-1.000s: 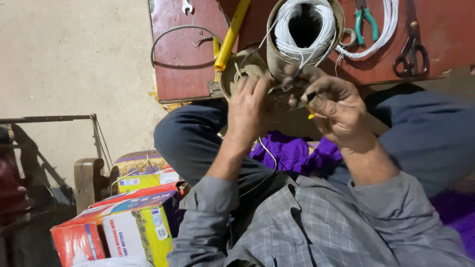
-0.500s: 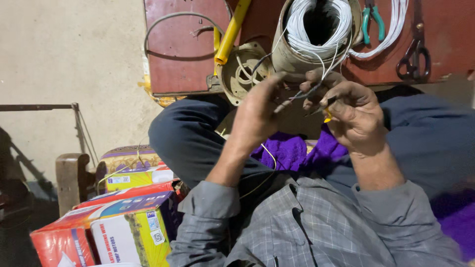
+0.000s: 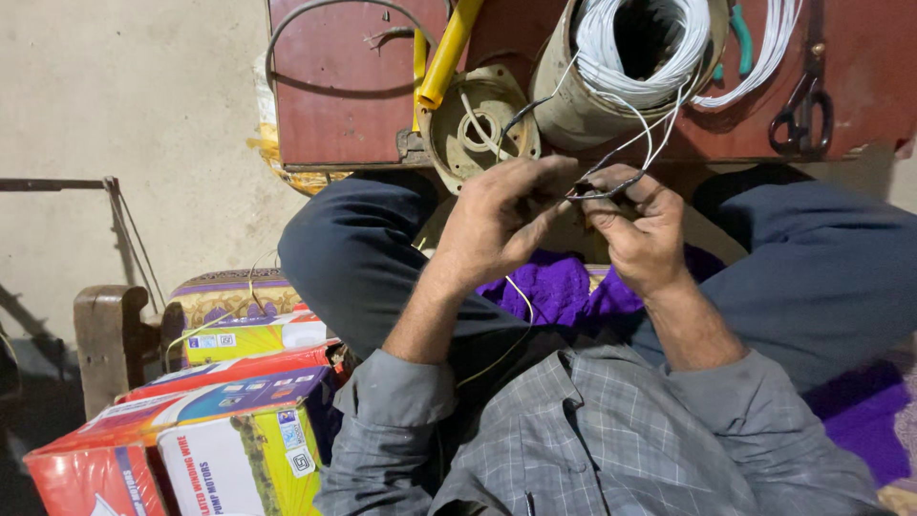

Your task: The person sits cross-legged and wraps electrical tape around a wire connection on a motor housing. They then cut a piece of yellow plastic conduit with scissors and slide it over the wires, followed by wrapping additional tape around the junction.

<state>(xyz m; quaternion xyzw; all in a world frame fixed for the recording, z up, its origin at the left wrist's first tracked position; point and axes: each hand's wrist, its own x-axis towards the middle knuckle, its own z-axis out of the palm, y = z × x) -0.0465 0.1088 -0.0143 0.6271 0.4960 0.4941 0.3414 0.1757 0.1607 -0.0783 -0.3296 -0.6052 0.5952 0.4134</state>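
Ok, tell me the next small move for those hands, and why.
Probably draw the wires a little further from the stator. Both the left hand and the right hand pinch the dark wire ends between them, and the white leads run short and taut to the winding.

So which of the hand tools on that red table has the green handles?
The pliers at the back, just right of the white wire coil. The scissors further right have dark handles.

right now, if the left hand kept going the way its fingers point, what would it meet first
Most likely the right hand. The left hand points across toward it, their fingertips nearly meet around the thin wires, and nothing else shows between them, though depth is hard to judge.
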